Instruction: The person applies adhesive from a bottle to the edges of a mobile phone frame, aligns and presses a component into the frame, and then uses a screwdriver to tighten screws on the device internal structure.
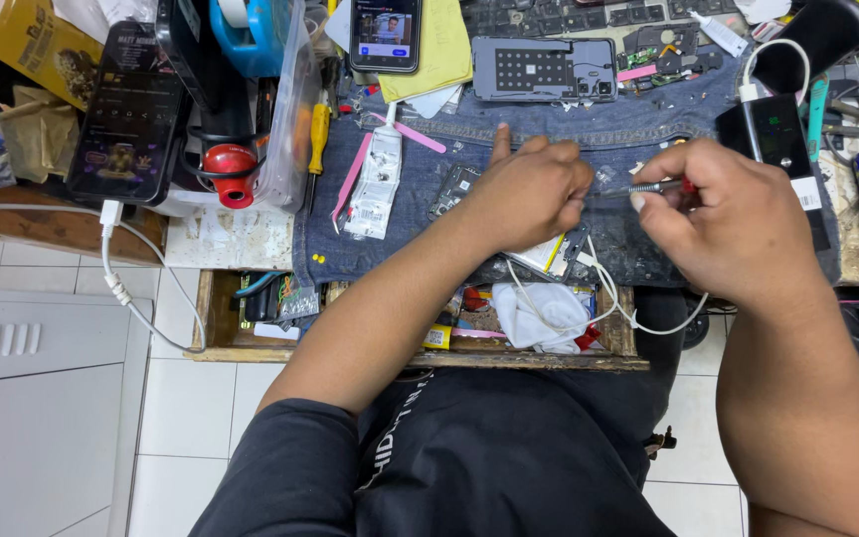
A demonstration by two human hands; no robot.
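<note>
Screwdriver (660,186), slim with a knurled metal shaft and a red end, is held level above the denim cloth (549,139) that covers the middle of the desk (231,239). It is pinched by the right hand (733,224), whose grip is pressed together around the handle end, thumb against curled fingers. Its tip is pointed toward the left hand (529,194), just beside it. That hand's grip is closed too, fingers bunched over a small opened device that is mostly hidden under it; what exactly is pinched cannot be told. One finger is stretched out toward the far side.

White cables (608,298) are looped from under the hands over the near edge of the desk, above an open drawer (211,318) crowded with small parts and a white cloth. Near the left hand, a white tube (375,184) and pink strips are laid on the denim. Farther back, a grey phone back cover (544,70) and a lit phone (386,35) are seen. A black power bank (777,139) is set close to the right hand, so little open room is left on that side.
</note>
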